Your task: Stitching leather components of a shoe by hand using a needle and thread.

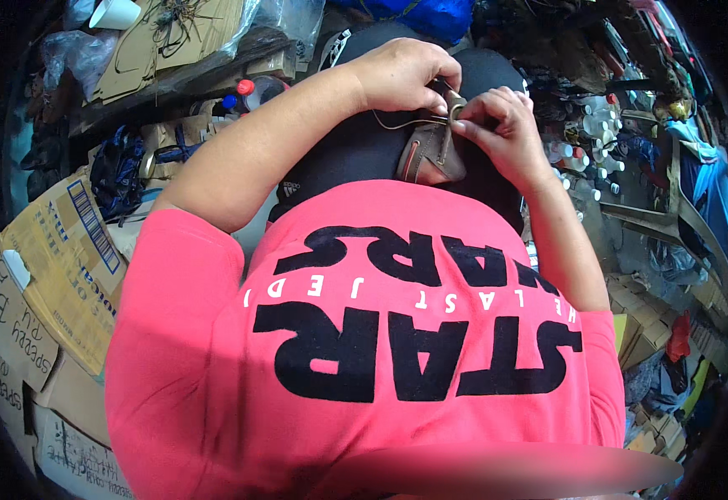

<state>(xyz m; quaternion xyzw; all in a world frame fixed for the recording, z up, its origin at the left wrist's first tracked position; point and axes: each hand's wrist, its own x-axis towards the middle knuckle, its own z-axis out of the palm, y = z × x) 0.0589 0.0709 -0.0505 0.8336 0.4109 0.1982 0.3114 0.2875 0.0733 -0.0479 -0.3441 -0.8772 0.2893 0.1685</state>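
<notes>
A brown leather shoe (435, 155), with a reddish edge along one side, rests between my dark-clad thighs. My left hand (405, 77) is closed, its thumb and fingertips gripping the far part of the shoe. From the right, my right hand (504, 125) pinches a thin lace at the shoe's opening between thumb and forefinger. A loop of tan lace (397, 126) hangs out to the left below my left hand. My fingers partly cover the shoe, so its exact shape is hard to make out.
At left lie flattened cardboard boxes (68, 267) and a dark blue strapped bag (118, 171). Bottles with red and blue caps (247, 88) stand beyond my left forearm. Several white bottles (580, 158) crowd the right, near a wooden frame (672, 192). A blue bag (426, 18) sits ahead.
</notes>
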